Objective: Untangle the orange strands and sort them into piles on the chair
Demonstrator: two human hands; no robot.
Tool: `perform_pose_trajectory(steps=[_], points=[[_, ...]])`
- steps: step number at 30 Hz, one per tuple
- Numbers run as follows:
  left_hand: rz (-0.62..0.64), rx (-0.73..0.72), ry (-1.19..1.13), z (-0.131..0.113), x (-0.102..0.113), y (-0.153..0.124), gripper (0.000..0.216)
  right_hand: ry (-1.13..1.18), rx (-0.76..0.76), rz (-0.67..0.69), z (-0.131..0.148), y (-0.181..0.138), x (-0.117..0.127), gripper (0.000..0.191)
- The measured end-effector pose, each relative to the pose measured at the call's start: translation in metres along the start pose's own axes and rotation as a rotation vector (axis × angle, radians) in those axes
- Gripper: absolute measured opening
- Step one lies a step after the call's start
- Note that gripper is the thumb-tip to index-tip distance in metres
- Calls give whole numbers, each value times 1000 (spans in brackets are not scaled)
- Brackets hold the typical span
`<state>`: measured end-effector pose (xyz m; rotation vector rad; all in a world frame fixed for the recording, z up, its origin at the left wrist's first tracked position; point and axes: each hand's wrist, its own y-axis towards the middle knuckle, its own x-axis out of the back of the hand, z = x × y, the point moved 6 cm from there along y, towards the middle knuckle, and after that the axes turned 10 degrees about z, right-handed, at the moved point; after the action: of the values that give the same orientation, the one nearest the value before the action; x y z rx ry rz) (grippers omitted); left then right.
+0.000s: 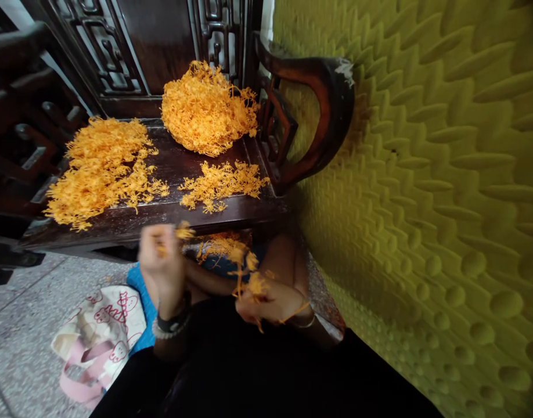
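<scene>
Left hand (162, 270): blurred, I see it closed on an orange tuft (184, 232).
Right hand (270, 303): gripping orange strands (249, 281) over the lap.
Progress: orange heaps (208, 107) cover the wooden chair seat (179, 159); I judge most is done, with a handful left.

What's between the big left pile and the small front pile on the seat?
Between left pile and small pile, only bare seat, in head view.

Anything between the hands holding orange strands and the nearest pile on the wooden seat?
Nothing visible. The left hand and right hand hold orange strands below the front edge of the seat; the small pile lies just beyond, unobstructed.
</scene>
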<state>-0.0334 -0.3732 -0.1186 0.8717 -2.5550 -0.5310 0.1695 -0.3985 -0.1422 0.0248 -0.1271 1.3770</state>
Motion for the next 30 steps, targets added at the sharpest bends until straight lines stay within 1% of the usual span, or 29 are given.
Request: perform_pose_trajectory(steps=[1,2,3,4,6,8,11,12,13,15,16,18,19,20,21,22,23,24,25,26,27,29,30], points=[[-96,36,-69,7,13,7,26,32,2,34,-2,-4,-4,57],[-169,60,-158,13,24,13,25,47,-3,38,-6,-9,-5,58],[-217,61,-250,16,33,19,25,47,-19,7,-10,-14,-4,59],[-235,47,-343,17,38,23,24,41,-43,-53,-14,-19,0,59],[-187,10,-525,13,36,26,22,33,-71,-149,-20,-25,9,59],[-43,54,-720,8,18,22,23,31,-52,-158,-21,-26,14,59],[224,268,-932,5,-28,5,23,17,-7,-109,-13,-18,16,57],[301,336,-967,4,-42,-2,22,21,2,-91,-9,-15,15,56],[367,372,-979,3,-53,-7,21,31,16,-75,-5,-12,15,55],[495,345,-935,-4,-69,-15,19,63,45,-24,3,-7,13,54],[574,298,-883,-10,-75,-17,24,78,50,12,7,-5,11,53],[794,185,-752,-24,-85,-22,40,105,47,97,10,-2,8,52],[911,144,-679,-30,-90,-26,42,118,42,140,10,0,6,52],[1018,117,-609,-36,-94,-31,40,131,41,174,9,0,5,53],[1098,99,-542,-39,-97,-34,35,145,44,200,7,1,5,53],[1138,88,-481,-41,-99,-36,30,157,45,226,5,1,4,54],[1127,82,-430,-41,-99,-35,26,163,33,240,3,1,3,54],[1070,73,-393,-40,-97,-32,24,166,11,221,-1,1,3,54],[962,64,-362,-36,-92,-25,23,162,-12,169,-5,0,5,55],[790,52,-330,-31,-82,-14,22,155,-25,123,-8,-2,6,57],[568,34,-306,-24,-66,-2,22,149,-22,122,-9,-3,4,58],[143,-1,-320,-11,-28,20,20,145,6,166,-9,-8,-5,62],[5,-12,-375,-4,-12,28,18,141,14,182,-9,-10,-8,63]])
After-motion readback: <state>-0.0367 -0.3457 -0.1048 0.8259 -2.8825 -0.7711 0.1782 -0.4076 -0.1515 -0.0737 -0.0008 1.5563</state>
